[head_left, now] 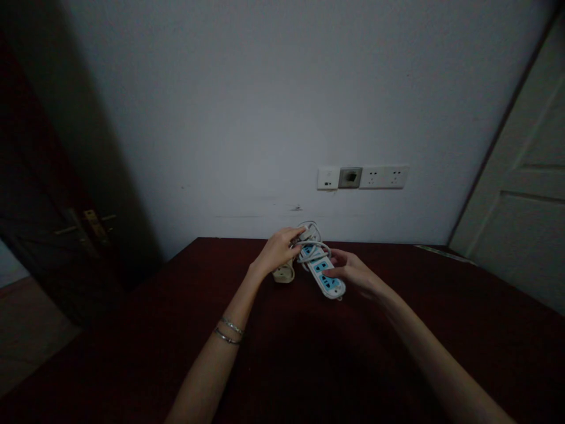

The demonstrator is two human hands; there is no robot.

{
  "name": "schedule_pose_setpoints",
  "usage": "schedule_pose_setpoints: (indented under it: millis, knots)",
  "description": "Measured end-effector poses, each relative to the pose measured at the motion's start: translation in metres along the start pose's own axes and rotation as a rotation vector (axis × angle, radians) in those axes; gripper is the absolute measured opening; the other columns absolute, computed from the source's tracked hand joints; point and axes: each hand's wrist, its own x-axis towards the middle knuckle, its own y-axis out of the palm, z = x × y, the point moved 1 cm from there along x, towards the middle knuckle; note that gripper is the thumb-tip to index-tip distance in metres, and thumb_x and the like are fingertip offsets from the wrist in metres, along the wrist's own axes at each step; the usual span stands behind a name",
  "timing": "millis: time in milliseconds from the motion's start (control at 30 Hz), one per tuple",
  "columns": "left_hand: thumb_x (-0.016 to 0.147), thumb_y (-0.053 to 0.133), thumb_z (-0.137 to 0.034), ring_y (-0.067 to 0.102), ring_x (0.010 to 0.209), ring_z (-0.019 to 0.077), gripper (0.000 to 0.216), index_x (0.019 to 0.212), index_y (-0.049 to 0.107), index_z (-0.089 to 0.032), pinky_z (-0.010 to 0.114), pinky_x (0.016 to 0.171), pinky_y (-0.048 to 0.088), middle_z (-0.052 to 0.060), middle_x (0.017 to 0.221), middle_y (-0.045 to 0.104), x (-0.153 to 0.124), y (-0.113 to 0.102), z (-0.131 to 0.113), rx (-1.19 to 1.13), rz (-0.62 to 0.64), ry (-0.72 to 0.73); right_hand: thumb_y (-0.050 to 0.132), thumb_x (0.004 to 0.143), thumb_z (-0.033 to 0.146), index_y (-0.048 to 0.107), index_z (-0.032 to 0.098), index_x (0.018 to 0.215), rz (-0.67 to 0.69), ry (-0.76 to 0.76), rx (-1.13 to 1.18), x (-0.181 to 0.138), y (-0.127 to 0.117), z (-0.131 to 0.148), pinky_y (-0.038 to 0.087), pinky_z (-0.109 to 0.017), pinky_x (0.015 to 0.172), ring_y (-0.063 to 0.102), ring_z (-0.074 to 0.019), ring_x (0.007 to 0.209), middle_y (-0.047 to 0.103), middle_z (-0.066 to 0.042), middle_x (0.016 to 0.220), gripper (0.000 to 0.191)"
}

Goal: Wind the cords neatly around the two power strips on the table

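A white power strip [322,272] with blue socket faces is tilted in front of me, its near end toward the right. My right hand [355,274] grips its right side, thumb on top and fingers behind. Loops of white cord [325,247] wrap around the far end of the strip. My left hand [279,250] is closed at that end, pinching what looks like the cord's white plug [308,234]; the exact grip is partly hidden. Under my left wrist lies a second, cream-coloured power strip [283,274], partly covered by the hand.
The dark red tabletop [282,353] meets a pale wall [247,118]. Wall sockets [383,176] and a grey-framed plate [350,177] are set above the table's back edge. A dark door [53,194] stands at left, a pale door [525,194] at right.
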Motion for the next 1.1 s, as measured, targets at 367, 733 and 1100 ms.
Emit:
schedule_pose_setpoints:
  millis: [367,733,1100]
  knots:
    - [0.078,0.057,-0.014,0.063,0.075,0.0137,0.027,0.103,0.066,-0.016,0.029,0.068,0.052,0.008,0.101,0.068,0.003,-0.012,0.019,-0.435,-0.163,-0.307,0.072,0.055,0.021,0.059,0.012,0.107,0.077,-0.008,0.044,-0.002,-0.003,0.0,0.048,-0.031,0.068,0.061,-0.0193,0.075,0.063,-0.009,0.092,0.054]
    - [0.08,0.05,-0.009,0.061,0.095,0.0187,0.028,0.102,0.067,-0.017,0.038,0.087,0.048,0.007,0.104,0.067,0.006,-0.018,0.006,-0.263,-0.232,-0.164,0.067,0.055,0.019,0.053,0.016,0.119,0.102,-0.018,-0.056,-0.008,0.003,0.01,0.048,-0.029,0.062,0.058,-0.0154,0.068,0.061,-0.003,0.085,0.065]
    - [0.081,0.047,-0.007,0.062,0.091,0.0167,0.031,0.105,0.065,-0.017,0.035,0.084,0.049,0.008,0.102,0.067,0.005,-0.022,-0.016,-0.07,-0.015,-0.051,0.068,0.052,0.019,0.051,0.016,0.118,0.058,-0.009,-0.093,-0.005,0.006,0.011,0.048,-0.029,0.059,0.056,-0.0145,0.063,0.059,-0.003,0.083,0.068]
